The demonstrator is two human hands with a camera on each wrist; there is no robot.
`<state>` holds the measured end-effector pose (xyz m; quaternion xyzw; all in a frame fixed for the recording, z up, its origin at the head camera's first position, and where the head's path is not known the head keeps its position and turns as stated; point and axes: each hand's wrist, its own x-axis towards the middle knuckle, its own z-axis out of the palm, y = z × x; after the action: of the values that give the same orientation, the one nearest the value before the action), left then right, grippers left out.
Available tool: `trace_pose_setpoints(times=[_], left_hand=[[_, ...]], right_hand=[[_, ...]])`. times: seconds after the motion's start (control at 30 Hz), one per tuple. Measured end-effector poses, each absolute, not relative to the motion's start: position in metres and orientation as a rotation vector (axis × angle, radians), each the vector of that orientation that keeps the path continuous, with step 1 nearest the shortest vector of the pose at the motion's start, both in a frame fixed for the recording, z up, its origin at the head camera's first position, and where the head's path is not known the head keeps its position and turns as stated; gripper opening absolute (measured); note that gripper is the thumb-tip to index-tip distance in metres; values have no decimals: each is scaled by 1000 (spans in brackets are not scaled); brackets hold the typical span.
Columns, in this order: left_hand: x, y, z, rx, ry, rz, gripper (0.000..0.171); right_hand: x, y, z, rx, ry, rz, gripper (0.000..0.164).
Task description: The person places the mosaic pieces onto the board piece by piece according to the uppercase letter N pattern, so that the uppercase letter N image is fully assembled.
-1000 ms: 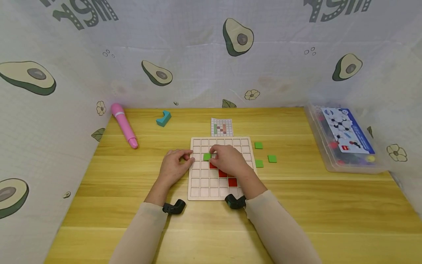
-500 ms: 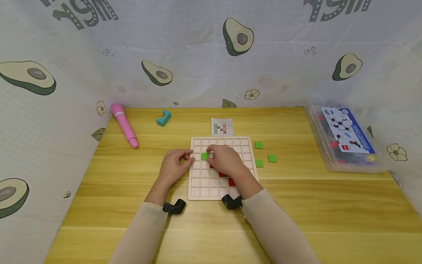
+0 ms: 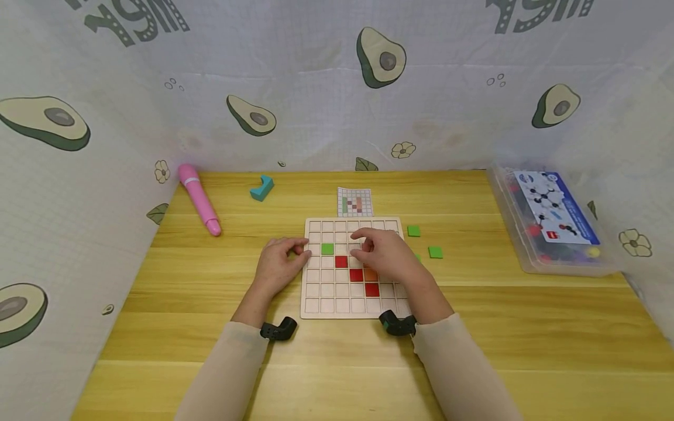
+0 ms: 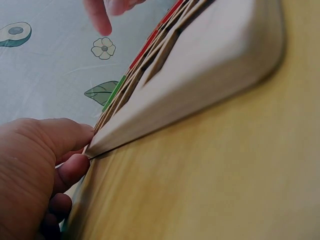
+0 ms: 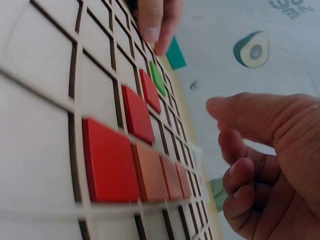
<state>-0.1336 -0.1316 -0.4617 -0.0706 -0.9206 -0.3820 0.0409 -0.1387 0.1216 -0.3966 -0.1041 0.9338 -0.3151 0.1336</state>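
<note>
In the head view a square wooden grid board (image 3: 313, 306) lies on the table. My left hand (image 3: 279, 268) holds its left edge, thumb and forefinger at the rim, as the left wrist view also shows. A green tile (image 3: 327, 249) sits in a cell near that edge. Red tiles (image 3: 341, 262) step diagonally down to the right from it. Above the board's right half is my right hand (image 3: 387, 255), its thumb and forefinger apart with nothing between them. It partly hides an orange tile (image 3: 371, 273); the right wrist view shows several orange tiles (image 5: 150, 172) in a row.
Loose green tiles (image 3: 435, 252) lie right of the board, one partly hidden by the right hand. A printed grid card (image 3: 355, 202) lies behind it. A pink microphone-shaped pen (image 3: 200, 200), a teal block (image 3: 261, 189) and a clear plastic box (image 3: 553, 222) stand farther out.
My right hand has let go of the green tile, now in a cell toward the board's left, and moved right, uncovering the red tiles. The left hand has stayed put.
</note>
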Motion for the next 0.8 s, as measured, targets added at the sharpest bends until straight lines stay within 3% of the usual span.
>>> trace_pose_setpoints(times=[0.8], left_hand=[[-134, -131, -462, -232, -2810, -1158, 28]], right_hand=[[-135, 212, -406, -137, 2698, -960, 34]])
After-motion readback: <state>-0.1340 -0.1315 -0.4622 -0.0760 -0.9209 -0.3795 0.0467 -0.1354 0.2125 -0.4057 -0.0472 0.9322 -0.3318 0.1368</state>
